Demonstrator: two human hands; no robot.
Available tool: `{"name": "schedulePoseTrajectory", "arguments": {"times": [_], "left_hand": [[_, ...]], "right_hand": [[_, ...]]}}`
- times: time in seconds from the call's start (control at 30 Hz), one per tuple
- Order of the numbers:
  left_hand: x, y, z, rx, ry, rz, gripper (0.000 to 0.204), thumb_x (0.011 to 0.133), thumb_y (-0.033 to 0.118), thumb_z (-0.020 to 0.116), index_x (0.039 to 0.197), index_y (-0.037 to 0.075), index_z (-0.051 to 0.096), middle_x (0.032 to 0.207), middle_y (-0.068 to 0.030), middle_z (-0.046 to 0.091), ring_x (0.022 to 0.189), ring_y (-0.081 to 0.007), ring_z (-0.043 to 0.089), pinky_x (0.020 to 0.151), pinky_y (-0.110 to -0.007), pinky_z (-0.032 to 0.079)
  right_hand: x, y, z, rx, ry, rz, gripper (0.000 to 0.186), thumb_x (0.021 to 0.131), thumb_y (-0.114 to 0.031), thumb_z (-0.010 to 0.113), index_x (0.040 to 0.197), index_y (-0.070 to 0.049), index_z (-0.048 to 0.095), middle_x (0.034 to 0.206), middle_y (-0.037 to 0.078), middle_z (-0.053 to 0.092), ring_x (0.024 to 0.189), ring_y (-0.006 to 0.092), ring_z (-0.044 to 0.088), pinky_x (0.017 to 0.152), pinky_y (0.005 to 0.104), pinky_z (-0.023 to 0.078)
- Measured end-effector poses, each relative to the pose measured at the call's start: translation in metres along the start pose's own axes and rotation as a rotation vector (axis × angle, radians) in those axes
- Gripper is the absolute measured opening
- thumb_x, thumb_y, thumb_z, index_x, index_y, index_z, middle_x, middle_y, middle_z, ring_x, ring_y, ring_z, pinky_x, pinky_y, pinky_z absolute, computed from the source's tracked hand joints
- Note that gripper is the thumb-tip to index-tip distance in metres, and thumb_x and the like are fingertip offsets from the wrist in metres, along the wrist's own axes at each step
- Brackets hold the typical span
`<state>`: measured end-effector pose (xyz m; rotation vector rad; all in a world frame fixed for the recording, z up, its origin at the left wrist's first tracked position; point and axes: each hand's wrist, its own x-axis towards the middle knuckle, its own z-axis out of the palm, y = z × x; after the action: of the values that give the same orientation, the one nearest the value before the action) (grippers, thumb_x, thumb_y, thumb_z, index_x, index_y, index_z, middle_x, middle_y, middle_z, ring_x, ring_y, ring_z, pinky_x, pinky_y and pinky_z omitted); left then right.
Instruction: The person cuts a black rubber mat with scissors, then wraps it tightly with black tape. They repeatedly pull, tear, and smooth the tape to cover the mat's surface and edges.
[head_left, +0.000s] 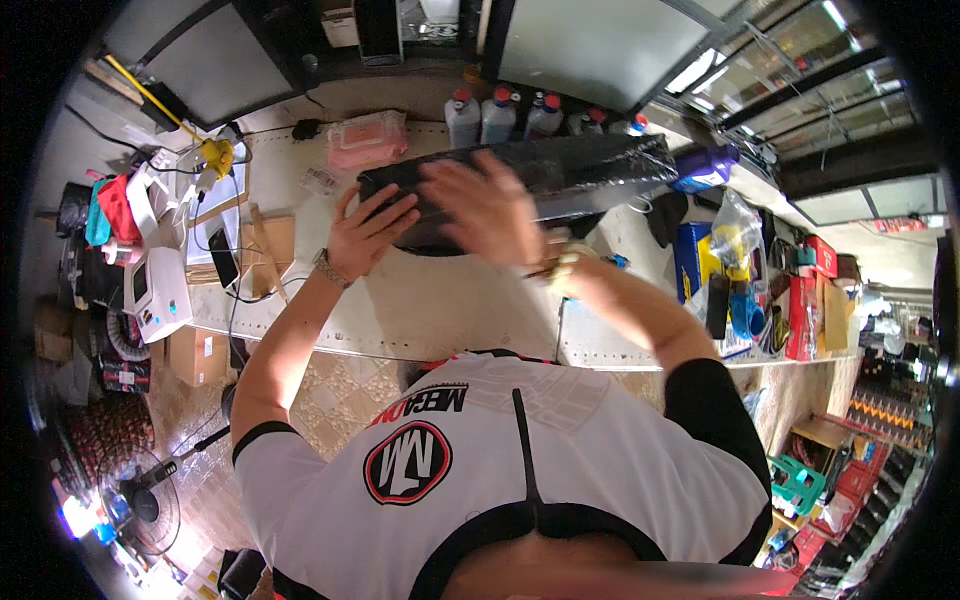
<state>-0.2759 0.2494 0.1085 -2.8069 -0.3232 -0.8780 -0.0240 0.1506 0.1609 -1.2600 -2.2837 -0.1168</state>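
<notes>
A long package wrapped in shiny black plastic [600,165] lies across the far part of the white table. My left hand [372,232] is at its left end, fingers bent over the near side and thumb up along the corner. Against the middle of the wrap is my right hand [490,212], blurred by motion, its fingers apart and holding nothing that I can see. Part of the package is hidden behind both hands. Under its near edge a dark, rounded thing shows, its kind unclear.
Behind the package stand several bottles with red caps [498,118] and a pink wipes pack [367,142]. A purple bottle [705,168] and cluttered boxes, tape and plastic bags fill the right. To the left are a phone [222,258], cables, and a white machine [158,292].
</notes>
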Motion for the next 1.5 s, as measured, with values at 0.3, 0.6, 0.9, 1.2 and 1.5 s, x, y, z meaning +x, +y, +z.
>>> {"name": "schedulePoseTrajectory", "arguments": {"times": [0.3, 0.6, 0.9, 1.2, 1.5], "left_hand": [[0.028, 0.065, 0.001, 0.026, 0.066, -0.504, 0.025, 0.077, 0.017, 0.070, 0.102, 0.017, 0.067, 0.115, -0.0011, 0.066, 0.116, -0.0219, 0.058, 0.101, -0.047, 0.035], [0.127, 0.302, 0.217, -0.461, -0.425, -0.480, 0.095, 0.075, 0.027, 0.074, 0.151, 0.024, 0.019, 0.109, -0.0217, 0.058, 0.099, -0.0376, 0.057, 0.088, -0.049, 0.046], [0.096, 0.300, 0.173, -0.448, -0.645, -0.423, 0.075, 0.086, 0.011, 0.050, 0.154, 0.021, 0.019, 0.109, -0.0225, 0.059, 0.104, -0.0371, 0.053, 0.094, -0.052, 0.039], [0.101, 0.277, 0.020, -1.043, -0.657, -0.379, 0.061, 0.095, 0.028, 0.047, 0.152, 0.025, 0.025, 0.129, -0.0219, 0.052, 0.114, -0.0400, 0.050, 0.103, -0.047, 0.037], [0.122, 0.268, -0.044, -1.067, -0.658, -0.432, 0.062, 0.096, 0.044, 0.048, 0.151, 0.026, 0.026, 0.138, -0.0172, 0.050, 0.111, -0.0359, 0.059, 0.096, -0.042, 0.048]], "right_hand": [[-0.084, 0.062, -0.012, -0.360, 0.108, 0.408, 0.083, 0.083, -0.058, 0.058, 0.144, -0.005, 0.037, 0.152, 0.012, 0.033, 0.140, 0.0295, 0.033, 0.113, 0.0569, 0.019], [-0.133, 0.087, -0.060, -0.276, 0.043, 0.360, 0.072, 0.089, -0.048, 0.057, 0.146, -0.010, 0.036, 0.156, 0.009, 0.027, 0.144, 0.0262, 0.024, 0.114, 0.0576, 0.012], [-0.346, 0.095, -0.043, 0.341, 0.127, 0.970, 0.045, 0.089, -0.020, 0.067, 0.128, -0.004, 0.051, 0.120, 0.011, 0.060, 0.107, 0.0258, 0.058, 0.087, 0.0373, 0.048], [-0.337, 0.001, -0.083, 1.169, -0.069, 1.109, 0.034, 0.094, -0.024, 0.063, 0.117, 0.001, 0.062, 0.104, 0.005, 0.067, 0.097, 0.0125, 0.060, 0.090, 0.0258, 0.044], [-0.302, 0.004, -0.112, 1.734, -0.077, 1.228, 0.020, 0.092, -0.022, 0.068, 0.099, -0.005, 0.060, 0.086, -0.001, 0.060, 0.083, 0.0109, 0.059, 0.081, 0.0271, 0.046]]}}
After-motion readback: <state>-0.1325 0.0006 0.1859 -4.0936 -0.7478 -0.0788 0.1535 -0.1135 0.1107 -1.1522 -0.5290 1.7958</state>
